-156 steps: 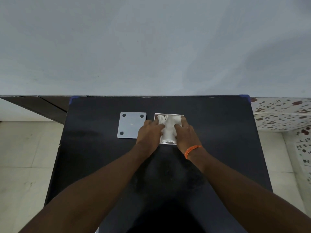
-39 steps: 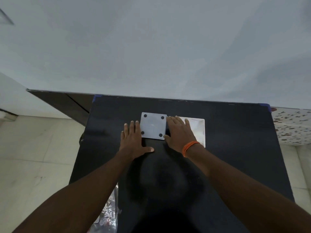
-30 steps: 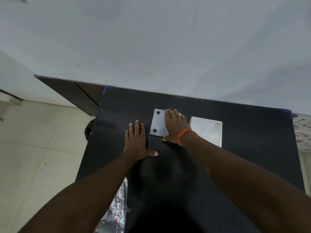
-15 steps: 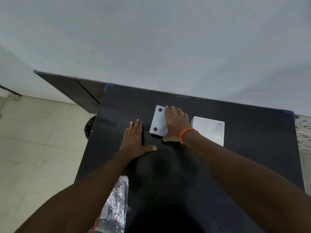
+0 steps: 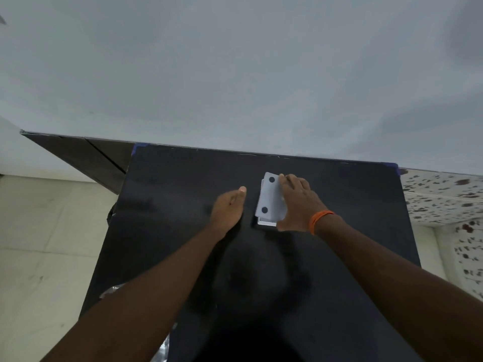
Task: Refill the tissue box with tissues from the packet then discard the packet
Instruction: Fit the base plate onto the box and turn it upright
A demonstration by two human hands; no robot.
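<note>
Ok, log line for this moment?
right hand: setting base plate onto tissue box | left hand: open, beside | packet: at table edge

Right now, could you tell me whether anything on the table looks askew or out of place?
Yes: the grey cover plate under the right hand sits tilted over the white tissue box, whose near edge pokes out beneath it. The left hand is beside it, not touching.
</note>
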